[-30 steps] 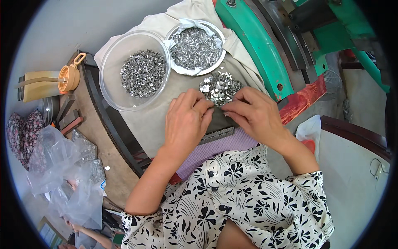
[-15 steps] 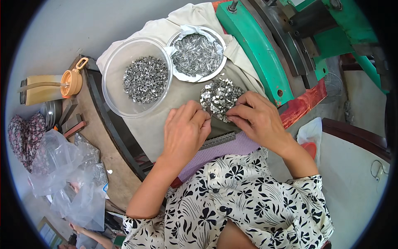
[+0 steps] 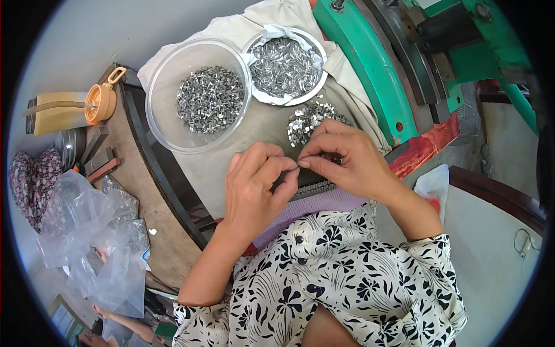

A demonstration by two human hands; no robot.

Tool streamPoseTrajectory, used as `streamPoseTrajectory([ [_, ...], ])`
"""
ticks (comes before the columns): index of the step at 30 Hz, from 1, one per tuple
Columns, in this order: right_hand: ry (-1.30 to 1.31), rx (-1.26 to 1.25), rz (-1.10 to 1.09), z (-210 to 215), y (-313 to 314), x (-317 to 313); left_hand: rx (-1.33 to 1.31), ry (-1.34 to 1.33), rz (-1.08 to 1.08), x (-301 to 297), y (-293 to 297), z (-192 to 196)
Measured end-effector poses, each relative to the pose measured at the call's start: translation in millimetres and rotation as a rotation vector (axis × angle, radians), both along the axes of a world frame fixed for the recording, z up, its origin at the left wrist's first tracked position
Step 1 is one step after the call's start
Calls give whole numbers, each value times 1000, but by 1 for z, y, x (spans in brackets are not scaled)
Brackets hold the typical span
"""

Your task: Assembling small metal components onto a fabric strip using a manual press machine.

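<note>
My left hand [image 3: 254,188] and my right hand [image 3: 354,162] meet fingertip to fingertip over the cloth-covered bench. Both are pinched closed, and whatever lies between the fingertips is too small to name. Just beyond the right hand, a heap of small shiny metal pieces [image 3: 305,121] is partly hidden by that hand. Under the wrists runs a dark toothed metal strip [image 3: 317,189], beside a purple cloth [image 3: 300,211]. Farther off, a clear round tub [image 3: 152,104] contains small metal bits [image 3: 209,99]. To its right, a white bowl [image 3: 325,74] contains thin metal pins [image 3: 284,68].
A green machine [image 3: 370,63] with dark metal plates stands along the right side. At the left are an orange-lidded bottle [image 3: 101,104], metal bars [image 3: 98,144], clear plastic bags [image 3: 107,248] and a flowered cloth [image 3: 34,185]. Another person's arm [image 3: 130,324] shows at lower left.
My right hand has moved left, away from the heap, and its fingertips now meet those of my left hand. The whole view has shifted slightly.
</note>
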State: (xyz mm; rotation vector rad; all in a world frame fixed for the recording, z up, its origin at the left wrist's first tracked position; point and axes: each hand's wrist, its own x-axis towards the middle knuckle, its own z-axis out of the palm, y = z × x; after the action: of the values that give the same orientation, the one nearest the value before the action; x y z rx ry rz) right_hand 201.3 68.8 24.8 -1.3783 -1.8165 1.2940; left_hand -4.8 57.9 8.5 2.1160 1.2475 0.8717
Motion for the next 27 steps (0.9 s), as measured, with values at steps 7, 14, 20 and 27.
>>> streamPoseTrajectory([
  [7,-242,290,48,8,-5,28,-15,-48,22,-7,-3,-1],
  [14,-307,283,157,2,-22,36,-116,-31,146,-27,-24,-2],
  [20,-317,305,129,-4,-28,29,-202,-39,211,-37,-42,4],
  [27,-375,409,44,-12,-38,23,-244,-18,242,-43,-54,0],
])
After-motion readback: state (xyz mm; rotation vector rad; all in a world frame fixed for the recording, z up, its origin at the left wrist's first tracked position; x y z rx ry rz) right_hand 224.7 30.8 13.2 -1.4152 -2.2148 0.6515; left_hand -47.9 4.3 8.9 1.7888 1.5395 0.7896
